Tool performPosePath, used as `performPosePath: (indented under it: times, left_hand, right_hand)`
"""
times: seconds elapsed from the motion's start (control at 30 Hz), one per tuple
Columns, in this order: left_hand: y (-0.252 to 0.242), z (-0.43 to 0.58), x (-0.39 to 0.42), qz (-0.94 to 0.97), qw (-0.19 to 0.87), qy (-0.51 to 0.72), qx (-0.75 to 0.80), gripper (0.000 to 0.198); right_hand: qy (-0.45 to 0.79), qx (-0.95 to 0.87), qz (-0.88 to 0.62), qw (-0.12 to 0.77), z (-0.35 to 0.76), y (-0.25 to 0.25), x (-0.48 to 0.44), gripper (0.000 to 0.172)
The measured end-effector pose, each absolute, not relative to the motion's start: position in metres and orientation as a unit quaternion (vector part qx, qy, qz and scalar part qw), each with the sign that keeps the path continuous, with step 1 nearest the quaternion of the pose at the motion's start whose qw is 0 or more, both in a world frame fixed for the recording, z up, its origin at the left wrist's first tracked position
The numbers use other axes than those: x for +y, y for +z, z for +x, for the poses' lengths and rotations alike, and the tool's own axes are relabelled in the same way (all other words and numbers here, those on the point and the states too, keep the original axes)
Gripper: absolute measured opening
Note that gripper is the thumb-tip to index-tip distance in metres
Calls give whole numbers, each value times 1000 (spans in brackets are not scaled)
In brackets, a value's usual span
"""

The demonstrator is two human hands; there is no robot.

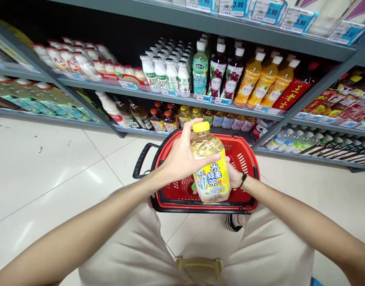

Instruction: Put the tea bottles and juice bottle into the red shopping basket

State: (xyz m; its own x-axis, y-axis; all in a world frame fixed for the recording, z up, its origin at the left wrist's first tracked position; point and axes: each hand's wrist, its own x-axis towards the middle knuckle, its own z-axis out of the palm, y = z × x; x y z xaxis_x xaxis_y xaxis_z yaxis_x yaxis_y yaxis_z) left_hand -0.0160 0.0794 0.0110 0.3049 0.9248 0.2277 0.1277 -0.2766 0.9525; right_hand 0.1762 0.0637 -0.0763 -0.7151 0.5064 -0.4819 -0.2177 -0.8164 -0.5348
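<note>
A large bottle of tea [210, 169] with a yellow cap and yellow label is held between both hands above a red shopping basket [248, 153]. My left hand [182, 155] wraps round its left side, the thumb across the front and the fingers up by the cap. Behind the bottle's right side, my right hand [234, 174] supports it, its fingers mostly hidden; a black band circles that wrist. The bottle tilts slightly, its label facing me. Inside the basket, a small green and dark item [192, 187] shows partly behind the bottle.
Ahead stands a grey shelf unit [170, 93] with white milk drink bottles [167, 75], grape juice bottles [217, 71] and orange juice bottles [250, 79]. Lower down are small tea bottles [170, 121]. The basket's black handle [139, 161] sticks out left. Pale floor tiles [51, 171] surround my legs.
</note>
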Motion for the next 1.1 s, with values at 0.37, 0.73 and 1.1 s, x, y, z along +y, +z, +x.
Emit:
performPosePath:
  times: [0.37,0.73,1.1]
  left_hand:
    - [-23,-50,126,638,409,467,456,81]
    - [-24,-48,127,640,405,449,474,82]
    - [-29,-45,128,636,425,454,457,83]
  right_hand:
    - [808,-380,-360,271,174,-62,62,72]
    - [769,-513,-305,226,180,-59,63,76]
    - [749,-534,-312,237,185,-61,63,71]
